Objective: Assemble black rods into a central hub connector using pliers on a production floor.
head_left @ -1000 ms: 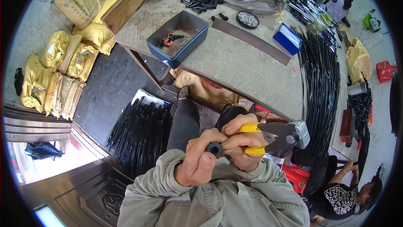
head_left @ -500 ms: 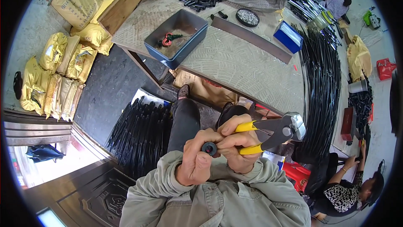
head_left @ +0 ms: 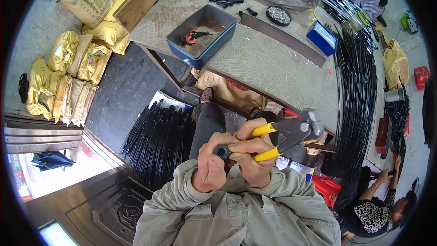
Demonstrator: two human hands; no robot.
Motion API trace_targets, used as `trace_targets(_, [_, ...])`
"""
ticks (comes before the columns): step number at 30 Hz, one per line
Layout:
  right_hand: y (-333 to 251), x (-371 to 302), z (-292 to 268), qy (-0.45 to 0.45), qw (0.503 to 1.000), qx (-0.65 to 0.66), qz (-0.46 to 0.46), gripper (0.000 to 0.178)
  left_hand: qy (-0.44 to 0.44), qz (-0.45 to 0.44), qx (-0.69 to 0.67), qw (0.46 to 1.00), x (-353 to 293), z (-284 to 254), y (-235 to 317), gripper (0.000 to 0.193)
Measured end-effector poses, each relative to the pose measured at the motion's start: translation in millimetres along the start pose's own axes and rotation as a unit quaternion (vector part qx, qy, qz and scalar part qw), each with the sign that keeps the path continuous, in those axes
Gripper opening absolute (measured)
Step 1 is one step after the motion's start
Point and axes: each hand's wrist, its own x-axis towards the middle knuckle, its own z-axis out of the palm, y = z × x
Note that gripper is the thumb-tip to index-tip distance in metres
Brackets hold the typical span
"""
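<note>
Grey patterned tabletop (head_left: 273,64) spans 12 o'clock, near edge bare. Left hand (head_left: 210,166) fingers wrap small black round cap (head_left: 222,151); right hand (head_left: 255,155) grips yellow-handled steel pincers (head_left: 291,133), jaws at 3 o'clock.

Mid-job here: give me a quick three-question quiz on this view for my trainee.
1. True or false: the right hand holds yellow-handled pincers.
2. What lies in the blue-grey tray on the table? A) a red and green hook B) a cup C) gloves
3. Fill in: the left hand grips a small ___ cap.

Key: 1 true; 2 A; 3 black.
</note>
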Motion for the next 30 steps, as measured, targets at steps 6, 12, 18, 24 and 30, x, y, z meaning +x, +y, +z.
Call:
trace_targets(6, [-11, 13, -43, -0.187, 0.923, -0.323, -0.097, 0.012, 0.025, -0.018, -0.066, 0.997, -6, -22, -6, 0.059])
trace_targets(12, [-49, 20, -72, -0.334, 0.726, -0.581, -0.155, 0.019, 0.022, -0.024, 0.035, 0.999, -5, -13, -2, 0.065])
trace_targets(18, [-56, 29, -65, -0.355, 0.758, -0.534, -0.122, 0.023, 0.013, -0.040, 0.004, 0.999, -17, -14, 0, 0.064])
trace_targets(24, [-61, 26, -78, -0.326, 0.821, -0.464, -0.062, 0.027, 0.009, -0.056, -0.052, 0.997, -10, -18, 4, 0.068])
trace_targets(30, [-23, 51, -101, -0.091, 0.907, -0.403, 0.079, 0.016, 0.009, -0.053, -0.048, 0.997, -6, -14, 3, 0.069])
